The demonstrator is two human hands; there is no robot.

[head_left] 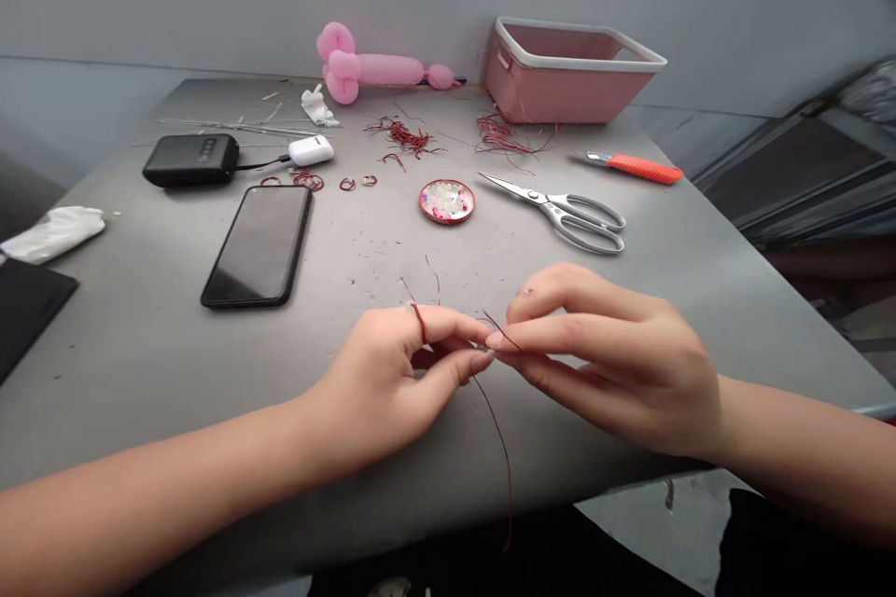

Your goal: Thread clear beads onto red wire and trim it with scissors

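Thin dark-red wire (501, 437) runs between my two hands above the near part of the table, one long end hanging down past the table's front edge. My left hand (406, 364) pinches it between thumb and index finger, and a red wire loop (420, 324) sits around that index finger. Fingertips meeting those of the left, my right hand (602, 345) is closed in a pinch on the same wire. Something small and pale shows at the pinch, too small to name. Beyond the hands lies a round red-rimmed lid (447, 202) holding small pale and pink beads.
Scissors (560, 209) and an orange utility knife (640, 168) lie to the right. A pink basket (560, 93) and a pink balloon (385, 68) stand at the back, near red wire bundles (410, 138). Leftward are a phone (259, 247), a black power bank (190, 159) and a white earbud case (311, 150).
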